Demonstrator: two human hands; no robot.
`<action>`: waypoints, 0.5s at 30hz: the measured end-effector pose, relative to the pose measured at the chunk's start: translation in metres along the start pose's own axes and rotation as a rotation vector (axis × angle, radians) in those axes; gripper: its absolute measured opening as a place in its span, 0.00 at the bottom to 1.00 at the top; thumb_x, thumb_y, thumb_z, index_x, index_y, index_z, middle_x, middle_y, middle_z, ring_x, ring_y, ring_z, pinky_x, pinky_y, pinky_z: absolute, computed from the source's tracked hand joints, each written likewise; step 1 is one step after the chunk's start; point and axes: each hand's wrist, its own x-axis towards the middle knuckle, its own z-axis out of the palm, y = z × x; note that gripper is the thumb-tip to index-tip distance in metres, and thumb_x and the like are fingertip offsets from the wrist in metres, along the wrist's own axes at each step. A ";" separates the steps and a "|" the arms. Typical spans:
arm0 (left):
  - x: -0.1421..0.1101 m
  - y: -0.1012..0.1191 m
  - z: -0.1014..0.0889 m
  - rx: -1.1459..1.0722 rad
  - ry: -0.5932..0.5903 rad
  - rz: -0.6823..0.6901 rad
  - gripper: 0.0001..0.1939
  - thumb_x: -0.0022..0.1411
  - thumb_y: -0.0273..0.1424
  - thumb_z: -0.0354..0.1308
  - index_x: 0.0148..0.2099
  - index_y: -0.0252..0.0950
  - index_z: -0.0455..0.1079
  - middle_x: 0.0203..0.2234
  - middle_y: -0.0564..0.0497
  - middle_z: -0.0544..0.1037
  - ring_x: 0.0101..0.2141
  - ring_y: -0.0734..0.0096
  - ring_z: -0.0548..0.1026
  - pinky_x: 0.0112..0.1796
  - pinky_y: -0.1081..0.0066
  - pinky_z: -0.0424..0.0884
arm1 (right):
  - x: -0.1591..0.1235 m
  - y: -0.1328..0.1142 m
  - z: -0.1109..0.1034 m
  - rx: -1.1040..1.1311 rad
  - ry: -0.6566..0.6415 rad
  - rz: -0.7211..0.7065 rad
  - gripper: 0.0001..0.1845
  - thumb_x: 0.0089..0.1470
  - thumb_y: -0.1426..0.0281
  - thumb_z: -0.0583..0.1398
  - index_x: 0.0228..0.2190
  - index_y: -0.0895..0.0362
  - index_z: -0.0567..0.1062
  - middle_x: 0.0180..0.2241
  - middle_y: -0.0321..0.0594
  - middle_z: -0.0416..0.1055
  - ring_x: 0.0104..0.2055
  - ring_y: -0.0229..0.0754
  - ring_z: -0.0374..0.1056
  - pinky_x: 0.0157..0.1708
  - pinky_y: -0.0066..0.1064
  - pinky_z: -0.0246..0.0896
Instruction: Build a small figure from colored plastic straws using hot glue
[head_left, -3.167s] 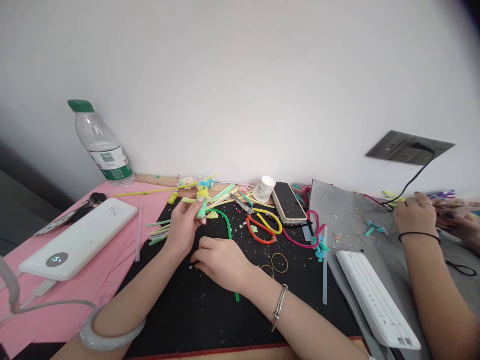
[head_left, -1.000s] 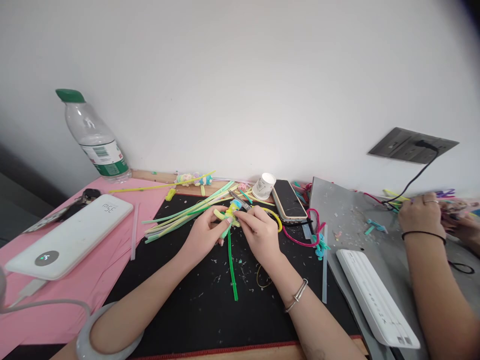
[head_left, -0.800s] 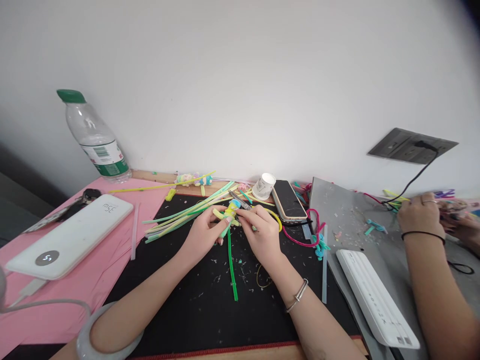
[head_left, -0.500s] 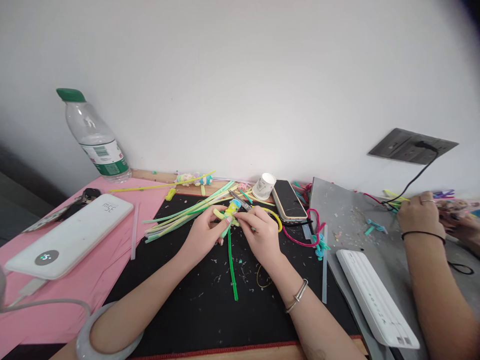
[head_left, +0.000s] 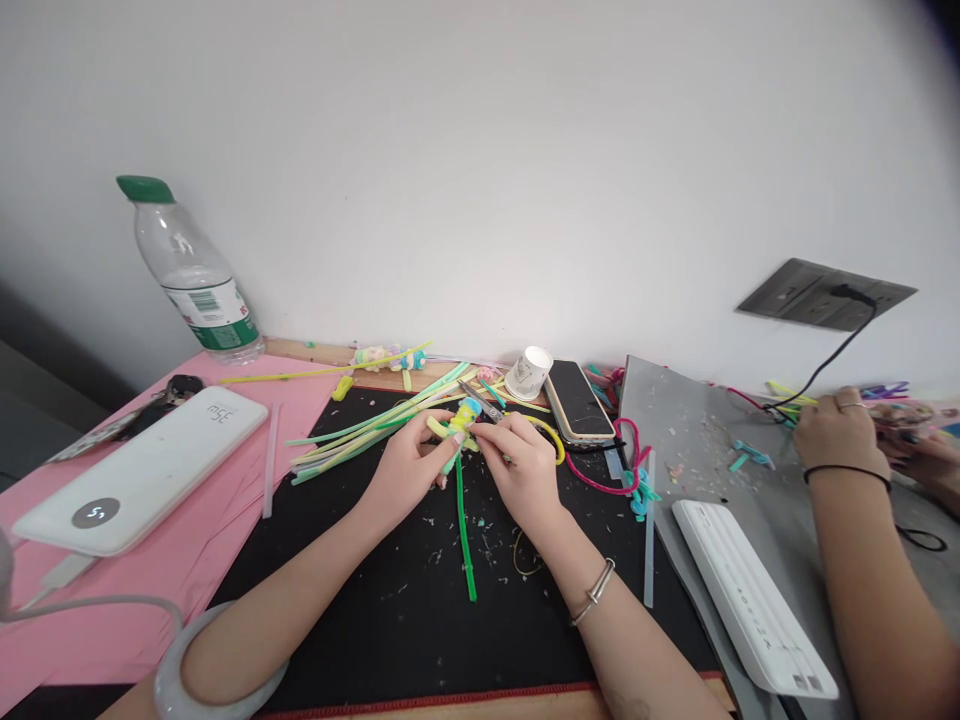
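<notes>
Between thumb and fingers my left hand (head_left: 409, 462) holds a small pipe-cleaner figure (head_left: 466, 412) in yellow, green and blue. My right hand (head_left: 519, 462) is closed in a pinch at the figure's right side; the fingertips cover the exact spot they grip. A dark green pipe cleaner (head_left: 465, 540) hangs down from below the figure over the black mat (head_left: 360, 620). Just behind the figure lie scissors (head_left: 486, 402), partly hidden by my right hand. Loose pale green and yellow pipe cleaners (head_left: 352, 448) spread out to the left of the hands.
A paper cup (head_left: 529, 372) and a phone (head_left: 579, 400) stand behind my right hand. White power banks lie left (head_left: 150, 475) and right (head_left: 754, 595). At the back left is a bottle (head_left: 196, 285). On the right a co-worker's hands (head_left: 840, 435) handle other craft pieces.
My hands and the figure keep almost the same position. The whole view has shifted very slightly.
</notes>
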 end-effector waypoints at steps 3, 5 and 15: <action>0.000 0.000 0.000 0.016 0.002 -0.001 0.19 0.55 0.40 0.60 0.46 0.36 0.67 0.25 0.56 0.71 0.17 0.79 0.65 0.18 0.75 0.67 | -0.001 0.001 0.001 -0.005 -0.008 0.006 0.12 0.60 0.73 0.54 0.38 0.56 0.79 0.26 0.37 0.64 0.27 0.36 0.64 0.29 0.27 0.63; 0.000 0.000 0.000 0.014 0.004 -0.005 0.19 0.55 0.40 0.61 0.46 0.36 0.67 0.26 0.56 0.72 0.17 0.79 0.65 0.18 0.75 0.67 | -0.001 0.001 0.001 -0.003 -0.010 0.006 0.12 0.60 0.73 0.54 0.38 0.56 0.79 0.26 0.37 0.64 0.27 0.36 0.64 0.29 0.27 0.63; 0.001 -0.001 0.000 0.015 0.008 -0.006 0.20 0.55 0.41 0.61 0.46 0.36 0.67 0.26 0.56 0.72 0.17 0.79 0.65 0.18 0.75 0.67 | -0.001 0.001 0.002 -0.006 -0.017 0.000 0.13 0.61 0.73 0.54 0.38 0.56 0.79 0.26 0.37 0.63 0.27 0.36 0.64 0.29 0.27 0.62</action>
